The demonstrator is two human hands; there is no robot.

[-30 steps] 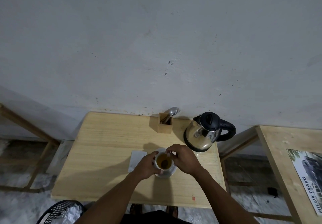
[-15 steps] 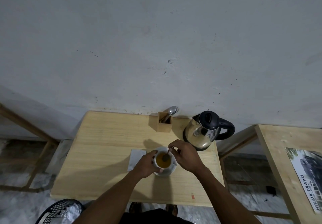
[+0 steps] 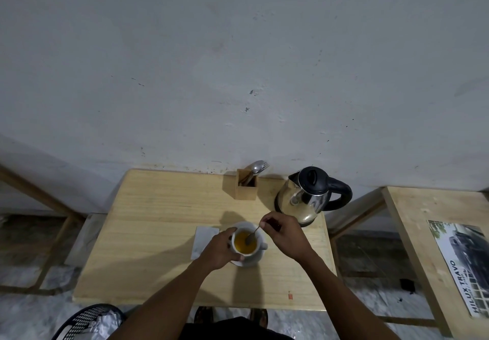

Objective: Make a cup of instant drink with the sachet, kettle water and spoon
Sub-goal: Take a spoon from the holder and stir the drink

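A white cup (image 3: 260,245) full of orange-yellow drink sits on a white saucer (image 3: 252,260) near the middle of the wooden table (image 3: 158,234). My left hand (image 3: 221,249) wraps around the cup's left side. My right hand (image 3: 284,234) pinches the handle of a metal spoon (image 3: 252,235), whose bowl dips into the drink. The steel kettle (image 3: 308,198) with black lid and handle stands at the back right of the table. A pale flat sachet or paper (image 3: 202,242) lies just left of the cup, partly hidden by my left hand.
A wooden holder (image 3: 247,187) with cutlery stands at the table's back edge against the wall. A second wooden table (image 3: 412,234) with a printed sheet (image 3: 468,268) is to the right. A black mesh bin (image 3: 87,322) sits on the floor at lower left.
The spoon's bowl has shifted around inside the cup and my right hand has moved slightly with it. The drink looks more orange-yellow. My left hand stays on the cup.
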